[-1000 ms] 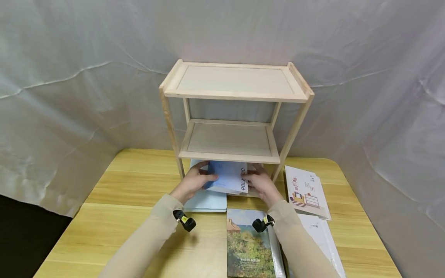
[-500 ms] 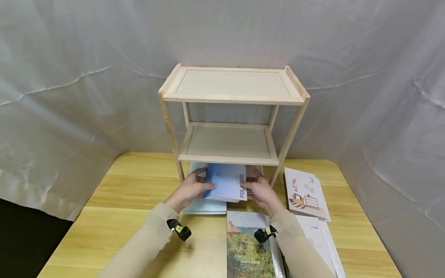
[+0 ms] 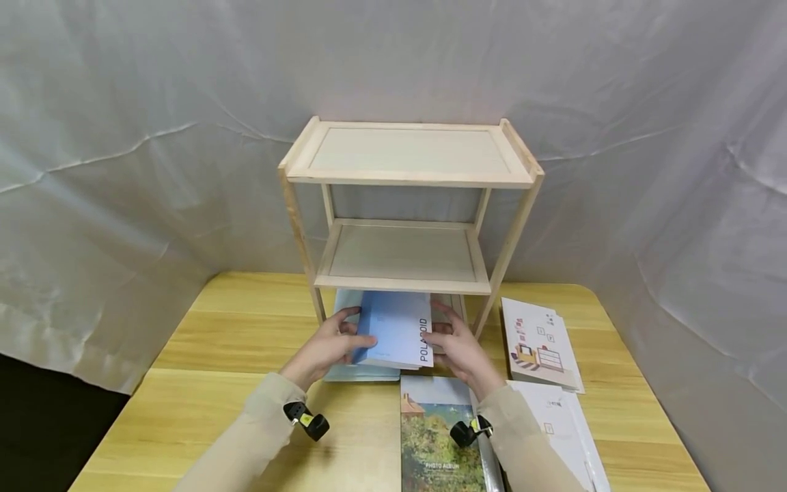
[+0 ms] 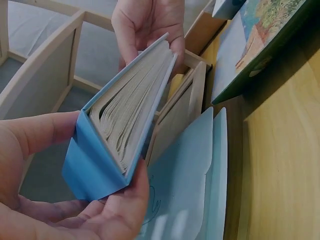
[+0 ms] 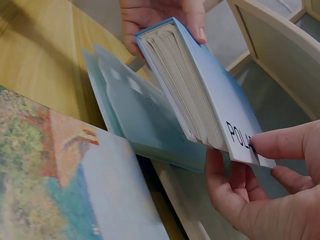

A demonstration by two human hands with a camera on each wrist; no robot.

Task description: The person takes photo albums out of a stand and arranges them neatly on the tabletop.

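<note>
A blue-and-white photo album [image 3: 393, 328] lettered POLAROID is held between both hands at the front of the lowest level of the wooden shelf [image 3: 402, 284]. My left hand [image 3: 328, 347] grips its blue spine side, thumb on the cover and fingers beneath, as the left wrist view shows. My right hand [image 3: 458, 347] pinches the opposite, lettered edge, with the thumb on the cover [image 5: 232, 122]. The album's thick pages [image 4: 132, 107] fan slightly apart. Below it lies a pale blue folder-like album [image 4: 185, 175], partly hidden, reaching out past the shelf front.
An album with a painted garden cover [image 3: 436, 437] lies in front, partly under my right forearm. To the right, a white book with a room drawing [image 3: 541, 345] and another white book [image 3: 562, 434] rest on the wooden table [image 3: 221, 383]. Grey fabric [image 3: 393, 61] hangs behind.
Both hands have drawn the blue-and-white album toward me, from under the shelf's middle board, so more of its cover shows. The head view has shifted slightly.
</note>
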